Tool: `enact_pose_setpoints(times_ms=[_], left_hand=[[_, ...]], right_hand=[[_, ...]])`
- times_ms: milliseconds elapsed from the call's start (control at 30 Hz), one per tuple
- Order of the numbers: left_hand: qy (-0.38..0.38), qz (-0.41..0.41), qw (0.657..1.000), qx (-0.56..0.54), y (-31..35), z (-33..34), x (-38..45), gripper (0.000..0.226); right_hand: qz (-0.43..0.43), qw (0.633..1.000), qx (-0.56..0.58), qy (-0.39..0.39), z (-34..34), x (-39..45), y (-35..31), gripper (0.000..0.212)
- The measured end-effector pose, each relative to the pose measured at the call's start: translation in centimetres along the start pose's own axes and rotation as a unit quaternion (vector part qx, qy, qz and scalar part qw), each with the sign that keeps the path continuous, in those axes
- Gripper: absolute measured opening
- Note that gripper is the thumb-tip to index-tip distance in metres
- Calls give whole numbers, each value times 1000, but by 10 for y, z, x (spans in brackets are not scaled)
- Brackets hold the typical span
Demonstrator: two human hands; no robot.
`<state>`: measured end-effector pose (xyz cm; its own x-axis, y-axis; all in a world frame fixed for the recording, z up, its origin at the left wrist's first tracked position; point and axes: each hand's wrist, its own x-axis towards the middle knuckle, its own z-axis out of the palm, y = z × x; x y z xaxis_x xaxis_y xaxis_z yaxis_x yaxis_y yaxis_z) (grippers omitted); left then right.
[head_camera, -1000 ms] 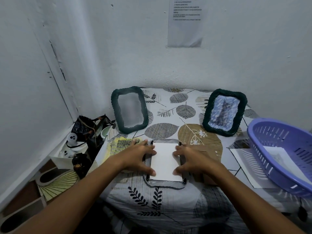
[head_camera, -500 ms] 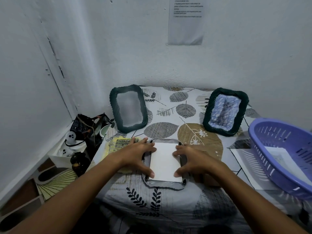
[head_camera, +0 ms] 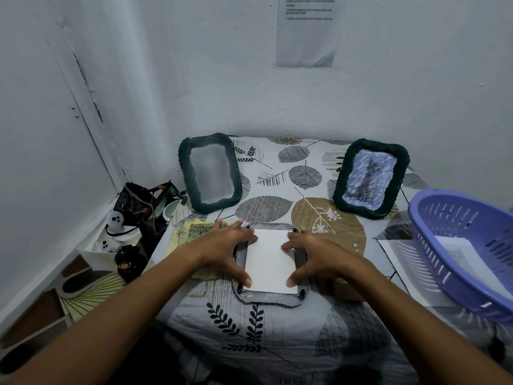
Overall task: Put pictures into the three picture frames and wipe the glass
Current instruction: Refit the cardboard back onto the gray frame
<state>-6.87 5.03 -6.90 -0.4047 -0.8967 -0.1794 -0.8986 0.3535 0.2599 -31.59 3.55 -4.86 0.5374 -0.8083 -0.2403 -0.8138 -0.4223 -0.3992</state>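
Observation:
A picture frame lies face down at the table's front middle, with a white sheet resting on its back. My left hand presses on the frame's left side, fingers spread, thumb on the sheet's lower left corner. My right hand mirrors it on the right side. Two dark green woven frames stand upright further back: the left frame shows a grey pane, the right frame holds a blue-white picture. A yellow cloth lies left of my left hand.
A purple plastic basket with paper inside sits at the right, on a sheet of paper. A brown board lies under my right wrist. Clutter, a dark bag and a white box fill the left corner. White walls close the back and left.
Both hands stay pressed on the face-down frame and the sheet, barely shifting. The view has tilted down a little.

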Motion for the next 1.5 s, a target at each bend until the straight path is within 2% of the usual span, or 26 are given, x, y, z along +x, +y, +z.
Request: enact_pose_setpoints(times_ms=[533,633,733,800,867,967,1067,1233,1400,1500], left_hand=[[-7,2,1000,21,1,-2,0,106],[9,-1,1000,25,4,-4,3,106],[26,7,999,22,16,-10,11,102],[39,23,999,12,31,-12,17,97],[50,55,997,0,49,-11,24,94],[56,107,993,2,78,-5,37,91],[42,142,989,12,105,3,48,88],[2,183,982,52,128,14,66,89],[22,210,972,100,136,24,76,76],[42,219,970,94,140,22,76,64]], right_hand=[[-11,1000,-4,-3,1,0,0,81],[-10,996,79,48,-3,-2,1,68],[11,977,160,138,-9,-4,9,44],[49,957,199,207,-12,-7,20,21],[104,944,200,241,-15,-12,32,8],[191,940,179,220,-17,-25,52,2],[229,935,197,185,-12,-36,67,2],[222,933,233,162,-10,-49,66,4],[227,917,286,159,-8,-50,70,13],[227,913,310,137,-6,-53,72,8]])
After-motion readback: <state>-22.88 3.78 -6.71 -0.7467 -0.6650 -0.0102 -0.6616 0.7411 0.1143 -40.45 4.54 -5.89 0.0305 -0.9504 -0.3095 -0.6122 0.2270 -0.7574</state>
